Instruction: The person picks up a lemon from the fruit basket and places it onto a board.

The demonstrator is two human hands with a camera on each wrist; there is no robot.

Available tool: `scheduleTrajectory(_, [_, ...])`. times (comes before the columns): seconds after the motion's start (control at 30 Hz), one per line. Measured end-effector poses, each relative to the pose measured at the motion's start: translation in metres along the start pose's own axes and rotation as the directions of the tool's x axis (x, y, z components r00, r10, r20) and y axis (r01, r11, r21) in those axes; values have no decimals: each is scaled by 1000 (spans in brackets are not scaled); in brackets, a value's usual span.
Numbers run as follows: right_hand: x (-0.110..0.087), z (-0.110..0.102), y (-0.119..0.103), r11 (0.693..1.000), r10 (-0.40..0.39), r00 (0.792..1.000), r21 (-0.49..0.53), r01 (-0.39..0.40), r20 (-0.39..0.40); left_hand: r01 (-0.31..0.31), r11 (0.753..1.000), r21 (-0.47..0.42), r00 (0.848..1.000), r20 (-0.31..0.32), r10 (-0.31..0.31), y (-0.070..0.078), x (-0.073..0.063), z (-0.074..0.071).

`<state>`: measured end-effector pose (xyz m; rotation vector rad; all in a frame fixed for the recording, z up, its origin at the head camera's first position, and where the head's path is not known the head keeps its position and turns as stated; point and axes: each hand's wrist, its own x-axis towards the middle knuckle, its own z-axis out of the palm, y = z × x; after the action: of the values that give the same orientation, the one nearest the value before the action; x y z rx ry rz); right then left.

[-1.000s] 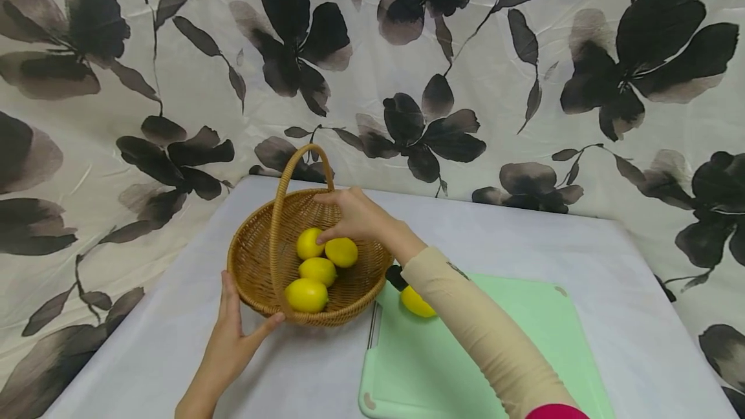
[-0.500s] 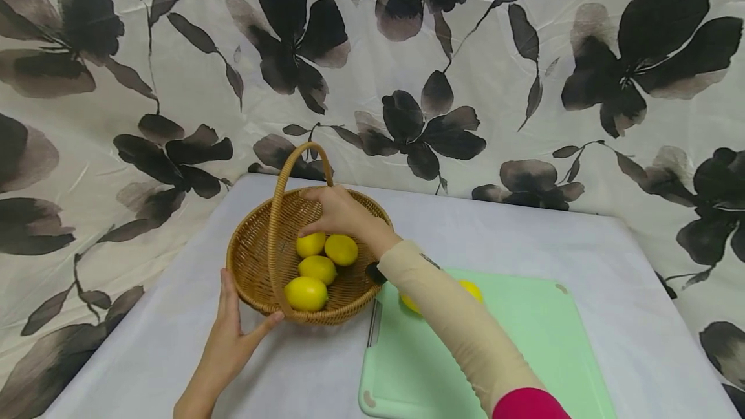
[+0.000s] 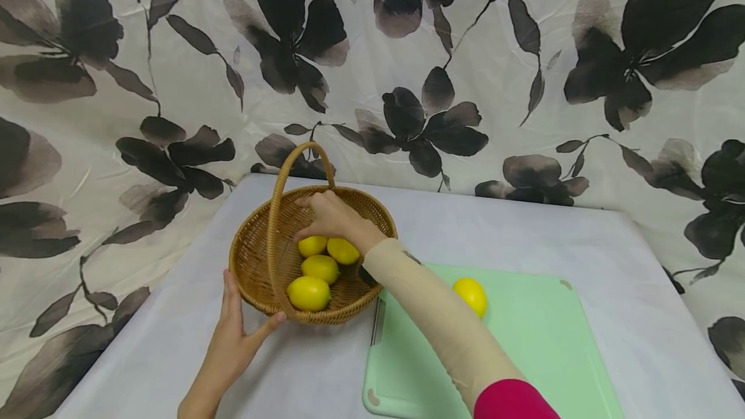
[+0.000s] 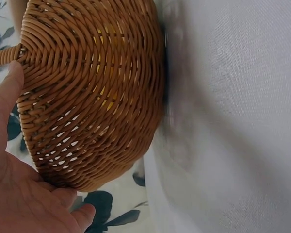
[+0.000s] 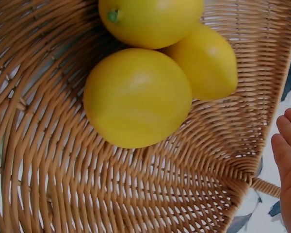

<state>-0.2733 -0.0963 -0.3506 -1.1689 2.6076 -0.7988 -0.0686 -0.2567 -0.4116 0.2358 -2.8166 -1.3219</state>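
Note:
The wicker basket (image 3: 247, 264) stands on the table with several lemons inside, one of them a lemon (image 3: 308, 293) near the front. My left hand (image 3: 229, 344) rests against the basket's near left rim, thumb and fingers fairly straight. In the left wrist view the thumb lies on the rim by the handle's foot. My right hand (image 3: 332, 217) hovers inside the basket above the back lemons, thumb apart from fingers. In the right wrist view its fingers (image 5: 285, 148) sit at the right edge, apart from the nearest lemon (image 5: 136, 97), and nothing is held.
A green cutting board (image 3: 524, 341) lies right of the basket, partly under the right arm's beige sleeve (image 3: 436, 315). On it is another lemon (image 3: 470, 296). The basket's tall handle (image 3: 275, 231) arches over its left part. Floral cloth (image 3: 407, 50) hangs behind the white table (image 3: 314, 374).
My right hand has moved left, its thumb off the back lemon's front. The forearm has swung left, uncovering one lemon on the board and covering another. My left hand stays put.

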Motion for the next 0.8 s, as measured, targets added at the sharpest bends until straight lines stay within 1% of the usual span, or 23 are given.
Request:
scheduleTrajectory(0.2, [5,7,4,996,84,996,-15,-84,36,9,1000,-8,1000,1,-9,3,-1,-2])
scheduleTrajectory(0.4, [5,20,13,986,163,984,-42,-160,76,1,1000,0,1000,-5,-1,3,0,-2])
scheduleTrajectory(0.57, [5,31,18,983,160,982,-109,-148,101,-4,1000,13,1000,-13,4,2,0,-3])
scheduleTrajectory(0.67, [6,36,18,981,132,985,-158,-114,113,1,1000,14,1000,-12,-1,2,-1,-3])
scheduleTrajectory(0.8, [9,39,14,979,111,987,-186,-88,113,13,1000,15,1000,-10,-13,2,-2,-4])
